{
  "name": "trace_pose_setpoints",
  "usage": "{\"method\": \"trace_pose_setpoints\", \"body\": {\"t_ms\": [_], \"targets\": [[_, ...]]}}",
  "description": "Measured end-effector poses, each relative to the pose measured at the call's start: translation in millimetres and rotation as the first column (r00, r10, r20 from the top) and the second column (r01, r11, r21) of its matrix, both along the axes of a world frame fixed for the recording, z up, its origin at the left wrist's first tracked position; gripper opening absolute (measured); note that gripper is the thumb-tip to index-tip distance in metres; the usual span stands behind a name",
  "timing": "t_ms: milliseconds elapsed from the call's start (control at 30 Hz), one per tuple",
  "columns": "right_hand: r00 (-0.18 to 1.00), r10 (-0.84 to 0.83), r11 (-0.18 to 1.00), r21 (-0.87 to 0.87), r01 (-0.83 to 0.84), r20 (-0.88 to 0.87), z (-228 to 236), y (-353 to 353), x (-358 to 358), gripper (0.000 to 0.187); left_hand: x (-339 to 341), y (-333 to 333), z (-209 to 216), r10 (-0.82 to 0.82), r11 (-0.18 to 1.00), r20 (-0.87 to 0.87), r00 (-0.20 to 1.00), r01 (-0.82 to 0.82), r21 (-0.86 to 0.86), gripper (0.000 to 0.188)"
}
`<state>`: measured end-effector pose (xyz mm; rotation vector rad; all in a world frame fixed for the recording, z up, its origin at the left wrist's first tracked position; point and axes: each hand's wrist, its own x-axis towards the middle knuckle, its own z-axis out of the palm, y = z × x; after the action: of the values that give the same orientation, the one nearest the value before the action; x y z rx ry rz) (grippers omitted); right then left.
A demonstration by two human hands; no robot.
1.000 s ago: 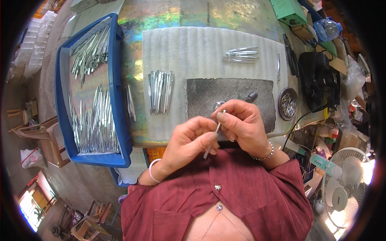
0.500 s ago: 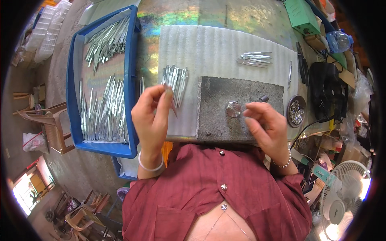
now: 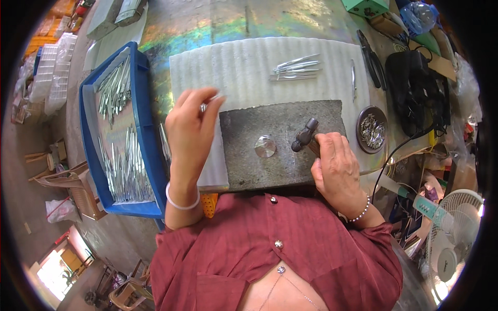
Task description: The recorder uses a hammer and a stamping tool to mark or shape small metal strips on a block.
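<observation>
Since half a second ago the left hand (image 3: 191,124) has lifted off the loose bundle of metal strips at the left edge of the grey stone block (image 3: 282,142) and now pinches a single thin metal piece (image 3: 207,105) between thumb and fingertips, while the right hand (image 3: 336,165) has closed around the handle of the small hammer (image 3: 305,136), which it was not gripping before. The work appears to be at the pick-up stage: one piece is taken and the tool is in hand, but nothing is yet set on the round steel anvil disc (image 3: 265,146) in the middle of the block. The next move probably calls for laying the piece across that disc and steadying it before a strike. The piece is mostly hidden by the fingers; its visible part seems to run roughly left to right, its free end toward the block. The hammer lies tilted, head toward the block's far edge, handle back toward the person. More strips fill the blue tray (image 3: 141,124) at the bench's left edge.
</observation>
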<state>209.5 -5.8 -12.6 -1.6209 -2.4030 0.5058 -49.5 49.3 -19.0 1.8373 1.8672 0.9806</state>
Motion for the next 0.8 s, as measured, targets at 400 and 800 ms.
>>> {"method": "trace_pose_setpoints", "body": {"t_ms": [400, 800], "targets": [[0.84, -0.282, 0.959, -0.158, 0.234, -0.464, -6, -3, 59, 0.027, 97, 151, -60, -0.605, 0.749, -0.223, 0.764, 0.452, -0.484, 0.025], [0.754, -0.577, 0.8, -0.028, 0.6, -0.315, -50, 17, 152, 0.028, 47, 74, 7, -0.229, 0.965, 0.214, 0.95, 0.251, -0.08, 0.007]]}}
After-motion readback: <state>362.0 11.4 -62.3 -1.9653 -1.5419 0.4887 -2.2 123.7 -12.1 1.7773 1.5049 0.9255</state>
